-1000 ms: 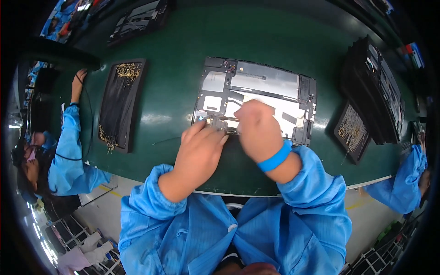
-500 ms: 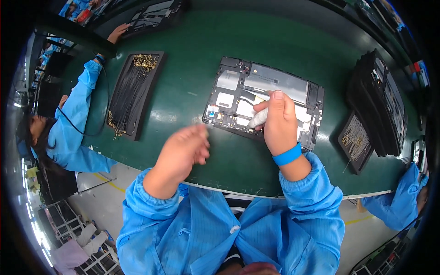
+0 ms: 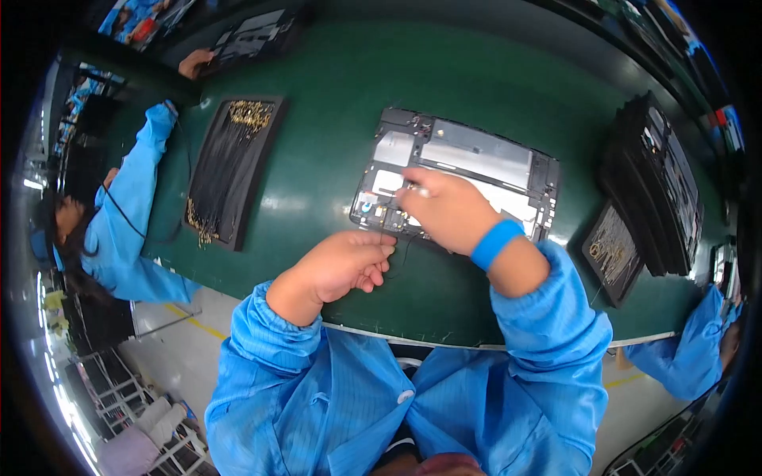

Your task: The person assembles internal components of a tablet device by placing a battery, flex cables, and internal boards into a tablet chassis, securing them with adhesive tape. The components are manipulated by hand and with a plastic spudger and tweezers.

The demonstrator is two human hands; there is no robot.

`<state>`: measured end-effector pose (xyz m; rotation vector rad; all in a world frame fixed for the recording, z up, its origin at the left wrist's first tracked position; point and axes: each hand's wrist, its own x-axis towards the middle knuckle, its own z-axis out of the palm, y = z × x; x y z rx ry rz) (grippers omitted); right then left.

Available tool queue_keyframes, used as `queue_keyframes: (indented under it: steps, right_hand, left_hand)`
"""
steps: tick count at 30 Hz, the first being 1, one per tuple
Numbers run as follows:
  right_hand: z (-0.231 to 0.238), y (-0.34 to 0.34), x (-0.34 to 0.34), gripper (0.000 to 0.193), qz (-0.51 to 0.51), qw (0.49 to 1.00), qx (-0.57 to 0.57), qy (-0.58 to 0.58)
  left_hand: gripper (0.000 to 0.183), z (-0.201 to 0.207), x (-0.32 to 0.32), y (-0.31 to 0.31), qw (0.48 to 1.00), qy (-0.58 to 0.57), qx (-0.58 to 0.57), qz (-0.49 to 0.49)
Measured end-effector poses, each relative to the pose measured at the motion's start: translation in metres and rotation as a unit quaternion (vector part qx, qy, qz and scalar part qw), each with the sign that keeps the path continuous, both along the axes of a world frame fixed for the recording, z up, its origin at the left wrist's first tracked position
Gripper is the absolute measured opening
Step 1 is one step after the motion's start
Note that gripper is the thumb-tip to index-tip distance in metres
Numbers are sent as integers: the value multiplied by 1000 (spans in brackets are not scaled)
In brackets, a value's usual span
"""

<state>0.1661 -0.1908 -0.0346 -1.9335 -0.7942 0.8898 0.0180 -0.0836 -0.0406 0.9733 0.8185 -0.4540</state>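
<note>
An opened flat device (image 3: 484,155) with a silvery inner plate and dark frame lies on the green table (image 3: 333,103). My right hand (image 3: 448,213), with a blue wrist band, rests on its lower left part and pinches a small white piece (image 3: 418,191) at the fingertips. My left hand (image 3: 341,268) lies just in front of the device's near edge, its fingers closed on a thin black cable (image 3: 394,252) that runs up to the device.
A black tray (image 3: 230,170) of thin cables with gold ends lies at the left. Stacked dark trays (image 3: 659,178) and a small tray (image 3: 615,252) stand at the right. Co-workers in blue sleeves sit at the left (image 3: 127,206) and right (image 3: 698,353).
My left hand drew away from the device toward the left and has come back to its near edge with a thin cable. My right hand stayed on the device.
</note>
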Motion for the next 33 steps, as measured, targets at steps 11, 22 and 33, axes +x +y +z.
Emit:
queue_keyframes:
  steps: [11, 22, 33]
  right_hand:
    - [-14, -89, 43, 24, -261, 953, 153, -18]
    - [0, -251, 46, 22, -362, 804, -278, -382]
    - [-1, -255, -17, 30, -411, 876, -206, -148]
  left_hand:
    - [35, -11, -8, 14, 983, -91, -157, 40]
    - [43, -27, -8, 23, 964, -141, -219, 47]
    - [42, -18, -7, 12, 977, -135, -147, 74]
